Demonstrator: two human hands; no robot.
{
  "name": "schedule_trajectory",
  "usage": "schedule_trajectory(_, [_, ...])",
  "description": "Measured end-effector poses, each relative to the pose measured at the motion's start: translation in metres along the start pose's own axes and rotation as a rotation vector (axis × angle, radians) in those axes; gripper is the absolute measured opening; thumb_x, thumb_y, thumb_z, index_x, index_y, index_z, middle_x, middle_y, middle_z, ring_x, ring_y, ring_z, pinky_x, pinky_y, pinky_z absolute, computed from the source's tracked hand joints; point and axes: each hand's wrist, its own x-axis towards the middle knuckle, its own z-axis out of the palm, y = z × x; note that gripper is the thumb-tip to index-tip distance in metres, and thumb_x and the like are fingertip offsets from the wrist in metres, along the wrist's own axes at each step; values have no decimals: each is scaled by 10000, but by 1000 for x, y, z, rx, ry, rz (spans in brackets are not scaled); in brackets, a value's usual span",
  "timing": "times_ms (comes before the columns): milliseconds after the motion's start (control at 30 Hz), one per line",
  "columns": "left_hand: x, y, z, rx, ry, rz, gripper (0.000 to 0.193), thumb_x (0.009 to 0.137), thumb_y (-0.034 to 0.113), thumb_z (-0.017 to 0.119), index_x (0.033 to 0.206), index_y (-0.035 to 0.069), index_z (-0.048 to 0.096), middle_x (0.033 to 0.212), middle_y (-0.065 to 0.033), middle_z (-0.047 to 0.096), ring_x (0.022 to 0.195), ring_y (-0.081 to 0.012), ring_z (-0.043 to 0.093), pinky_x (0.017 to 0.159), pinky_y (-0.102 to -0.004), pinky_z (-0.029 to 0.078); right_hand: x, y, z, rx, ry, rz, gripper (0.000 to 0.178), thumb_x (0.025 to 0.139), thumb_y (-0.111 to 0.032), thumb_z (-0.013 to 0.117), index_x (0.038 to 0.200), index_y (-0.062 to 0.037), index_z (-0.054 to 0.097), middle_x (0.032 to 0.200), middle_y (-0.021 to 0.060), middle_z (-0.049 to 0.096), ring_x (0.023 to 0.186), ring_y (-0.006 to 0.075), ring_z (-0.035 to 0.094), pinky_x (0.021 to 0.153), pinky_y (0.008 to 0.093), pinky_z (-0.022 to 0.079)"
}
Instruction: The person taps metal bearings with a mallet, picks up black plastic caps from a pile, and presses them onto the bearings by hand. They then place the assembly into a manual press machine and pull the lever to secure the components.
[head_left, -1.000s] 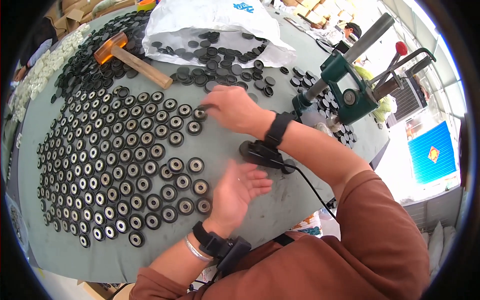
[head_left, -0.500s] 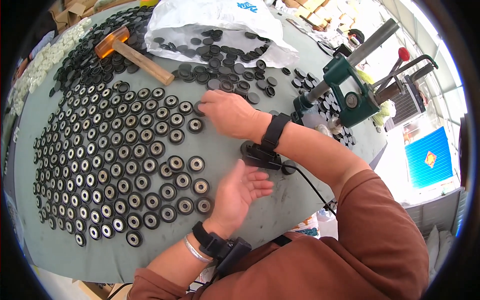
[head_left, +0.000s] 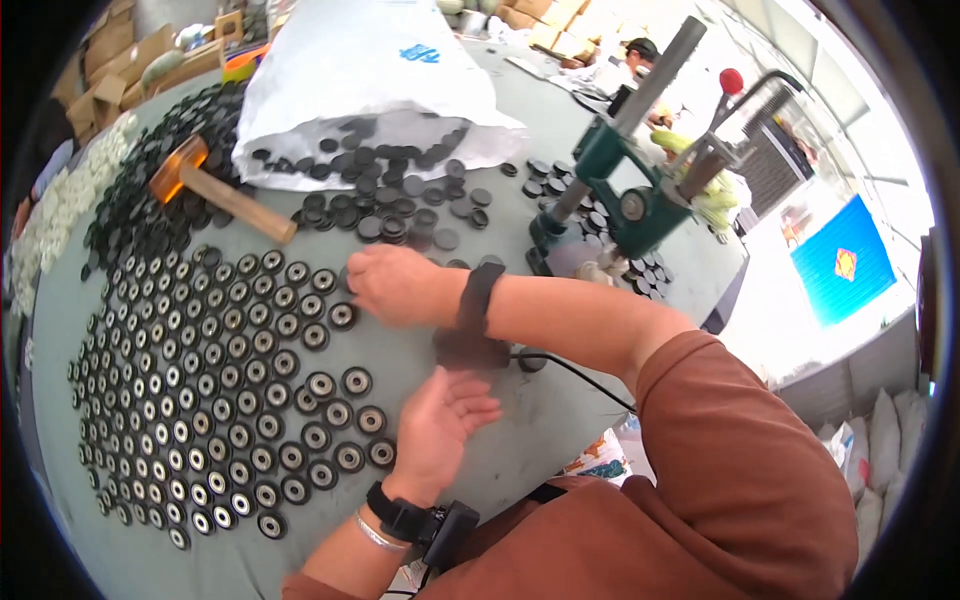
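My right hand [head_left: 405, 287] reaches across the table at the upper right end of many black wheels with metal bearings [head_left: 343, 316]. Its fingers are drawn together and point down beside the last wheels; whatever is between them is hidden. Below it my left hand [head_left: 438, 430] is held palm up, fingers apart and slightly bent, with nothing in it. Dark bands with small boxes sit on both wrists; the box under the right wrist is blurred. Beyond my right hand lie loose black round caps [head_left: 382, 222], several spilling from a white plastic bag [head_left: 365, 75].
A mallet [head_left: 235, 202] with an orange head lies by a heap of black caps [head_left: 165, 150]. The green hand press [head_left: 630, 195] stands to the right, more caps around it. A black cable [head_left: 580, 370] runs from the right wrist. A person [head_left: 640, 55] is at the far side.
The whole view has shifted, so the table's things appear lower and further left. Both hands keep nearly the same places relative to the wheels. The left hand stays open.
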Motion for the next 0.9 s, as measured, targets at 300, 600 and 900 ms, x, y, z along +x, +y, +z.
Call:
schedule_trajectory(300, [-2,-1,2,31,54,39,380,945,343,374,1031,1,516,903,-106,567,798,-228,579,750,-376,487,-47,96,-45,-176,-56,664,180,781,-205,524,831,-55,610,804,157,604,739,339,575,664,434,468])
schedule_trajectory(600, [-2,-1,1,29,8,45,307,939,274,421,1039,-1,515,892,-101,581,786,-219,589,748,-371,490,-25,163,-24,-145,106,806,368,708,-206,647,1030,-31,610,923,174,642,873,336,607,796,382,477])
schedule_trajectory(900, [-3,-3,-2,17,44,52,183,903,144,464,998,-7,508,914,-119,593,793,-219,603,739,-373,504,13,-26,-18,412,138,172,137,711,-66,604,839,-50,651,796,100,614,716,276,604,664,343,496])
